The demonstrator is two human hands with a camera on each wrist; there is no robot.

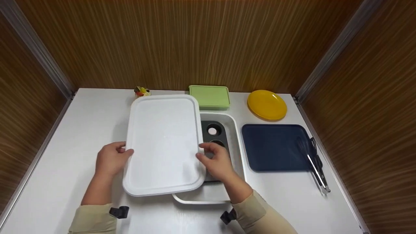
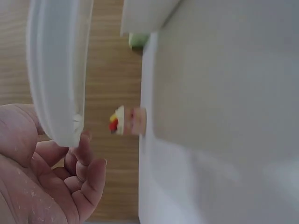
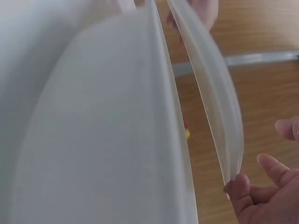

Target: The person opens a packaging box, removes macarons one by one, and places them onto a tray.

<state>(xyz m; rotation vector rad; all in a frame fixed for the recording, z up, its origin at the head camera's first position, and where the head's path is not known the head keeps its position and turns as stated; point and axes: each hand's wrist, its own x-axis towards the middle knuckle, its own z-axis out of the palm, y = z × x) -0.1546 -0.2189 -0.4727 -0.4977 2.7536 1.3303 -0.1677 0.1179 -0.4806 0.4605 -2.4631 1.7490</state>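
Observation:
A white rectangular lid (image 1: 164, 143) is held up over the left part of a white bin (image 1: 239, 146), tilted a little in the head view. My left hand (image 1: 112, 159) grips the lid's left edge, thumb on top. At the opposite edge, my right hand (image 1: 217, 162) holds the lid with its fingertips. In the right wrist view its fingers (image 3: 240, 186) meet the lid's rim. Inside the bin lies a dark muffin pan (image 1: 224, 136), partly covered by the lid and right hand. One of its cups contains a pale pink round piece (image 1: 212, 131).
Behind the bin sits a green lidded box (image 1: 211, 97). A small cupcake-like ornament (image 1: 142, 91) stands behind the lid. To the right are a yellow plate (image 1: 267, 105) and a navy tray (image 1: 274, 148), with a whisk (image 1: 313, 162) across its right edge. Wood-grain panels enclose the table.

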